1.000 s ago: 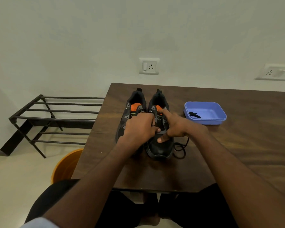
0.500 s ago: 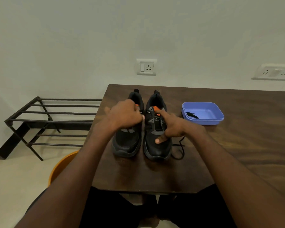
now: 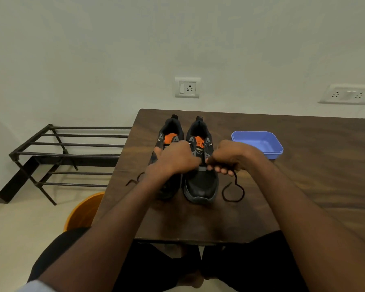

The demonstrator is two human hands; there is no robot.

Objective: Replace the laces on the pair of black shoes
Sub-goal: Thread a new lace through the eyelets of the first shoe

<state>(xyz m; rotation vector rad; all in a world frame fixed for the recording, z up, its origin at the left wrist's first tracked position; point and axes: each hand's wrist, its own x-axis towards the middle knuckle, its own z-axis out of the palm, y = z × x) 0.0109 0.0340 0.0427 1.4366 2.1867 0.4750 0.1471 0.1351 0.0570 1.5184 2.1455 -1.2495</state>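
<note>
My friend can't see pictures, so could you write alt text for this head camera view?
Two hands, the left hand and right hand, work a black lace over the right-side shoe of a black pair on a wooden table. A blue tray sits to the right.

No readable text anywhere. The right shoe has a small light mark on its orange tongue tag and tiny pale marks on the side panels, and the left shoe has one too, all too blurred to make out. The wall socket and the socket strip carry no legible markings. The blue tray is unmarked.
</note>
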